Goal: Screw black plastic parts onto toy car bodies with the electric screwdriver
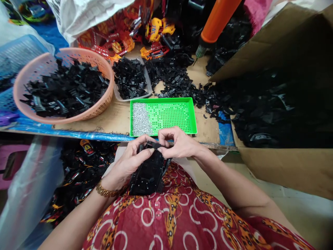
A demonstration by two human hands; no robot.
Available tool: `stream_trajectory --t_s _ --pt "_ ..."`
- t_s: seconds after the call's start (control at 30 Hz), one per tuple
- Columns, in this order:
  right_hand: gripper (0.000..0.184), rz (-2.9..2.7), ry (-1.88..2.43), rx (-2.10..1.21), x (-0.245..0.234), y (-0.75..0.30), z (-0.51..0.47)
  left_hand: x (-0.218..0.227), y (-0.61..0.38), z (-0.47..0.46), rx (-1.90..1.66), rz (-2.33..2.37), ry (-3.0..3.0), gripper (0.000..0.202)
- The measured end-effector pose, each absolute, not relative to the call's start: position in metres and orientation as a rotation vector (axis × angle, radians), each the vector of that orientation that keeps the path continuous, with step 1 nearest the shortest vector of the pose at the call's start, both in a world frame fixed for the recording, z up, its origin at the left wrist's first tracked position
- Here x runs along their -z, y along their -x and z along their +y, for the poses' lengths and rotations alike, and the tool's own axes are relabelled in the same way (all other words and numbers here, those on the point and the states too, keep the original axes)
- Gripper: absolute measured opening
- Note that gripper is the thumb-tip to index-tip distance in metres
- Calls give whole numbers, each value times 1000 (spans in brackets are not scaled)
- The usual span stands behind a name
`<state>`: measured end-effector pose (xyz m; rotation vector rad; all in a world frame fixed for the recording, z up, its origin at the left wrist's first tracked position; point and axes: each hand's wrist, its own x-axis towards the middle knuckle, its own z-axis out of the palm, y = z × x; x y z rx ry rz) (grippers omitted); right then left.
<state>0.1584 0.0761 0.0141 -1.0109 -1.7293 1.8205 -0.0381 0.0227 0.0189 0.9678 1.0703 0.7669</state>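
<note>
The person's left hand (131, 156) is pinching a black plastic shell (148, 172) along its left side, the right-hand grip (180, 144) pinching its dark twelve o'clock end. The shell is resting on the lap, at six o'clock from a green tray (171, 116) holding silvery bits (140, 119). From the shell, a peach basket (101, 104) is sitting at ten o'clock on the desk (118, 119); an orange driver (217, 22) is hanging at one.
</note>
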Motion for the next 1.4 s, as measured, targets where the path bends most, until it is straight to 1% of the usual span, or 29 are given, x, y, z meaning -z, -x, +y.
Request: stream_trajectory --t_s 0.27,0.5,0.67,0.87,1.03,1.23,1.4 --pt "9 -1840 960 -1723 -20 -164 79 -18 40 24 -778 1068 -998 17" --pt "18 -1917 793 -1794 -12 -164 87 -22 38 24 -726 1065 -1103 19" --pt "23 -1925 630 -1951 -9 -163 100 -26 36 25 -697 1044 -1108 20" --pt "24 -1829 457 -2146 -3 -158 108 -28 35 28 -680 1045 -1176 18" --pt "28 -1879 586 -2009 -8 -155 97 -23 36 29 -716 1050 -1241 15" --pt "26 -1862 640 -1934 2 -154 92 -16 38 26 -729 1103 -1213 17" --pt "7 -1819 758 -1835 8 -161 92 -15 43 22 -724 1149 -1058 23"
